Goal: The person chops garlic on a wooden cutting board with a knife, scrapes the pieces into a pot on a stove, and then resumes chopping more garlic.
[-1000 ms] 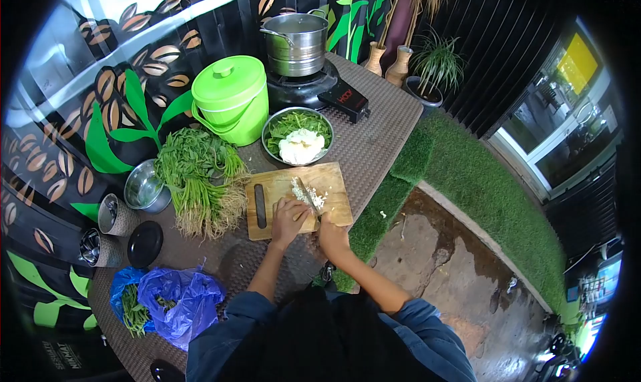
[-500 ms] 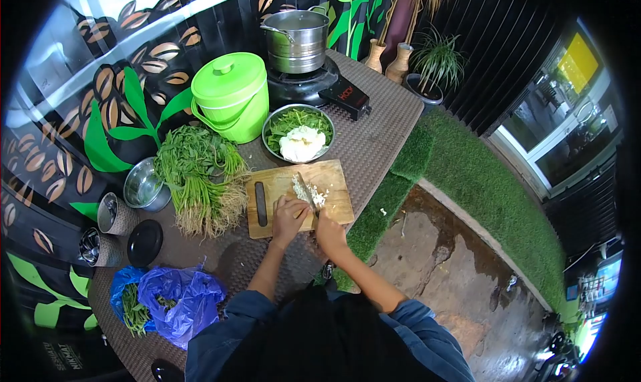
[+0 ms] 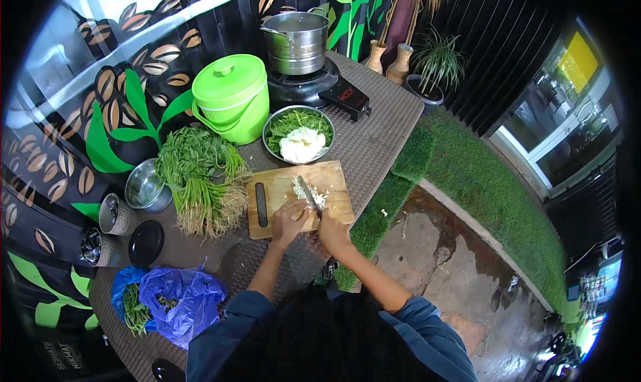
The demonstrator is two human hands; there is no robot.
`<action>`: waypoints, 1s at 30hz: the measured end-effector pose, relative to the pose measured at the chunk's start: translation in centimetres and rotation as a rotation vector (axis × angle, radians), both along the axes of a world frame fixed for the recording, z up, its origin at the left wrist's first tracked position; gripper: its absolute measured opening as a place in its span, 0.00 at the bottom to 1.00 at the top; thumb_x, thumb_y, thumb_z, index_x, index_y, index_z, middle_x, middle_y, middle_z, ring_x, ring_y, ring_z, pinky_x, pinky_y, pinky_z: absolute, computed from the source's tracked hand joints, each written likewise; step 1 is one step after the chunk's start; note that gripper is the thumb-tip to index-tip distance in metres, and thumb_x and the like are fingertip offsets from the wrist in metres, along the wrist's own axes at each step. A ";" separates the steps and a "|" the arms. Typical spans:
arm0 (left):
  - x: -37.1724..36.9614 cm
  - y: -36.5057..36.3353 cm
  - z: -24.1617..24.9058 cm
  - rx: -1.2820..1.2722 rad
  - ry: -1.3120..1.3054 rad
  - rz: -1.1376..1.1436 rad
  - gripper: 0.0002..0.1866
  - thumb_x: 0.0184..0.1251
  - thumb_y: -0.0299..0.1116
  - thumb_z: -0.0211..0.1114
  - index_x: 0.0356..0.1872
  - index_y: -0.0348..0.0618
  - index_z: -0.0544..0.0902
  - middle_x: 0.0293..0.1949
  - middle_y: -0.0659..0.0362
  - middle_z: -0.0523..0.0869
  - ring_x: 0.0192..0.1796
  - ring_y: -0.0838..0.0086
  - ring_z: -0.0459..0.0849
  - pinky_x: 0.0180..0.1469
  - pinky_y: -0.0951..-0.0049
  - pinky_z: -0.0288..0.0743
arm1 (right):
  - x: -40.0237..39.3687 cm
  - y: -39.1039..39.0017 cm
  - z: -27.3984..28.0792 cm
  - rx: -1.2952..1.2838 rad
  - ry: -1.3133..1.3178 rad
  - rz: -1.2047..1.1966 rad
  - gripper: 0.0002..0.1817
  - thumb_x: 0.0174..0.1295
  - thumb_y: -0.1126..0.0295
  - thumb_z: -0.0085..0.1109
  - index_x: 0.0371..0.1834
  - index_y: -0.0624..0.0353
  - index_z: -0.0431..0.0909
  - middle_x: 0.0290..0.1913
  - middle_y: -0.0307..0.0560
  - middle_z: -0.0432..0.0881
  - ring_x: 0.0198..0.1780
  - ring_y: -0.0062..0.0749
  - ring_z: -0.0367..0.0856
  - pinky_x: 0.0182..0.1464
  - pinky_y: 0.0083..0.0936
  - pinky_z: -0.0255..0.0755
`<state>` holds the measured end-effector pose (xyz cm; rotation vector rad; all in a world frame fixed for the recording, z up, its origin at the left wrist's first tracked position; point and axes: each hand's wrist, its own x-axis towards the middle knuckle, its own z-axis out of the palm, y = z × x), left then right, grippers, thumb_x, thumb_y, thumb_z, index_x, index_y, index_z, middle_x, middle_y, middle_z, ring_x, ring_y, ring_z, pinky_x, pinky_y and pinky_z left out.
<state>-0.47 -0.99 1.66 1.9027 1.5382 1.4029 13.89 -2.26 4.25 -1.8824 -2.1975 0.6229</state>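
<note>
A wooden cutting board (image 3: pixel 334 175) lies on the brown table. On it sits a small pile of chopped white vegetable (image 3: pixel 308 194). My right hand (image 3: pixel 330 230) grips the handle of a knife (image 3: pixel 308 192), whose blade rests across the white pile. My left hand (image 3: pixel 288 220) presses down on the board just left of the blade, fingers curled against the food. Beyond the board stands a steel bowl (image 3: pixel 270 126) holding green leaves and white pieces.
A bunch of leafy greens (image 3: pixel 200 175) lies left of the board. A lime green lidded bucket (image 3: pixel 230 98), a steel pot on a stove (image 3: pixel 297 42), small steel bowls (image 3: pixel 143 185) and a blue bag of greens (image 3: pixel 170 298) surround it. The table edge drops to grass at right.
The hands and knife stay at the same spot on the board, with only slight shifts of the blade over the white pile.
</note>
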 end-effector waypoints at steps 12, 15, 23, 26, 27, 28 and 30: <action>-0.8 0.3 -0.3 -0.031 0.001 0.041 0.13 0.55 0.16 0.58 0.39 0.37 0.86 0.49 0.52 0.83 0.56 0.60 0.79 0.56 0.66 0.73 | 6.0 0.6 1.5 -0.020 0.348 0.133 0.21 0.69 0.56 0.43 0.48 0.68 0.66 0.36 0.74 0.79 0.40 0.70 0.77 0.45 0.55 0.71; -0.7 2.1 0.0 -0.010 -0.025 0.129 0.16 0.57 0.16 0.53 0.44 0.34 0.84 0.52 0.47 0.81 0.58 0.55 0.76 0.60 0.63 0.70 | 6.4 0.2 2.5 -0.042 0.272 -0.047 0.21 0.70 0.56 0.43 0.48 0.66 0.67 0.35 0.74 0.79 0.40 0.70 0.78 0.44 0.56 0.72; -0.7 4.2 -0.5 -0.060 0.133 -0.012 0.15 0.60 0.18 0.52 0.47 0.32 0.82 0.51 0.44 0.81 0.56 0.50 0.76 0.60 0.63 0.70 | 3.7 -0.4 -0.2 0.041 0.066 -0.056 0.19 0.70 0.57 0.42 0.47 0.65 0.65 0.31 0.69 0.81 0.35 0.63 0.82 0.39 0.52 0.77; -0.4 2.7 0.0 -0.069 0.070 -0.040 0.15 0.59 0.18 0.55 0.47 0.33 0.82 0.49 0.45 0.83 0.52 0.52 0.79 0.57 0.65 0.73 | 2.2 -0.4 0.5 -0.034 0.082 -0.037 0.18 0.70 0.58 0.43 0.48 0.64 0.64 0.34 0.68 0.81 0.37 0.66 0.81 0.40 0.53 0.75; -0.3 2.3 0.2 -0.049 0.066 -0.048 0.15 0.59 0.18 0.56 0.47 0.34 0.83 0.48 0.46 0.83 0.50 0.54 0.81 0.55 0.66 0.74 | 2.1 -0.1 1.0 -0.035 0.084 -0.037 0.18 0.70 0.58 0.43 0.48 0.64 0.64 0.34 0.68 0.81 0.37 0.66 0.81 0.40 0.53 0.75; -0.2 1.9 0.3 -0.053 0.068 -0.048 0.15 0.59 0.18 0.56 0.47 0.34 0.83 0.48 0.46 0.83 0.50 0.54 0.81 0.55 0.66 0.74 | 2.0 0.3 1.3 -0.030 0.071 -0.026 0.18 0.69 0.59 0.43 0.48 0.66 0.64 0.34 0.68 0.81 0.37 0.65 0.81 0.40 0.52 0.75; 0.1 1.2 0.3 -0.242 -0.317 -0.093 0.14 0.59 0.20 0.60 0.47 0.34 0.83 0.48 0.46 0.84 0.49 0.57 0.82 0.53 0.67 0.75 | 1.9 1.0 1.9 -0.030 0.060 -0.017 0.18 0.69 0.60 0.44 0.48 0.67 0.65 0.34 0.68 0.81 0.37 0.65 0.81 0.40 0.51 0.76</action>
